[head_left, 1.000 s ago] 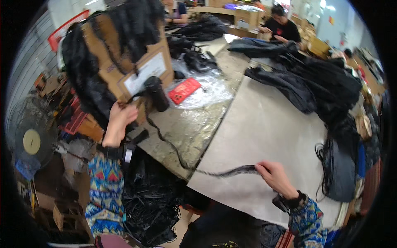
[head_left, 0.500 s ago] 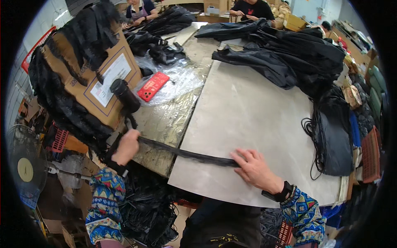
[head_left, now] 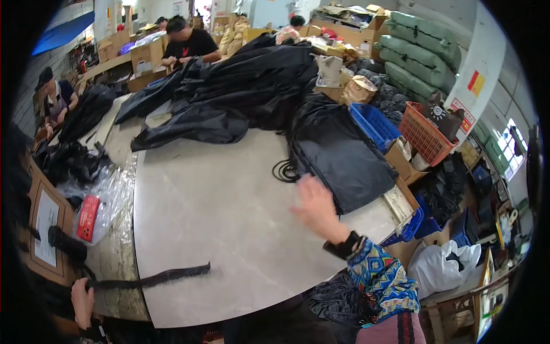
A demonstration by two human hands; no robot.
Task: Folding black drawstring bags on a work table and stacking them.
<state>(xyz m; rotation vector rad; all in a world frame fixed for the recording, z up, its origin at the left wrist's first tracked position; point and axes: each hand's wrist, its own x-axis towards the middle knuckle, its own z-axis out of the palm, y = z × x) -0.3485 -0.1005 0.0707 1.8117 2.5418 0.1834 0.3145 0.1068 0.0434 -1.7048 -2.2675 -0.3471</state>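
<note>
At the near left, my left hand point(head_left: 83, 301) is closed on one end of a black fuzzy-edged fabric strip point(head_left: 154, 280). The strip's other end lies loose on the pale board point(head_left: 229, 195). My right hand point(head_left: 318, 209), slightly blurred, reaches over the board's right side with fingers stretched out and nothing in them. Just beyond it are a flat stack of black fabric pieces point(head_left: 344, 160) and a coil of black cord point(head_left: 285, 171). Whether the fingertips touch the stack cannot be made out.
A large heap of black fabric point(head_left: 252, 80) covers the far side. On the left are a cardboard box point(head_left: 51, 223), a black bottle point(head_left: 67, 243) and a red phone point(head_left: 87, 218) on clear plastic. Blue point(head_left: 375, 126) and orange baskets point(head_left: 424, 133) stand right. Co-workers sit beyond.
My right hand has let go of the strip and moved right and away, toward the fabric stack. My left hand keeps its end. The view has turned right.
</note>
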